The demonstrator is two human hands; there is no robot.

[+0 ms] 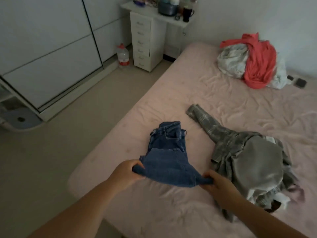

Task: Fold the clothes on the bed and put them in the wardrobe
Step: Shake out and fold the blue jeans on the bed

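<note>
Head view: we look down at a pink bed (197, 86); only one view here
Jeans: we see blue jeans (164, 152) partly folded on the bed near its left edge, at about 6 o'clock from the middle of the picture
Left hand: our left hand (127, 174) pinches the near left corner of the jeans; fingers curled round the cloth
Right hand: our right hand (217, 186) pinches the near right corner; the two hands are apart
Grey clothes: a grey heap (248, 162) lies at 3 o'clock from the jeans
Red and white pile: a pile (250, 62) sits at 1 o'clock, far up the bed
Wardrobe: the white wardrobe (48, 54) stands at 10 o'clock; sliding doors pulled across
Drawers: white drawers (142, 40) at 12 o'clock
</note>
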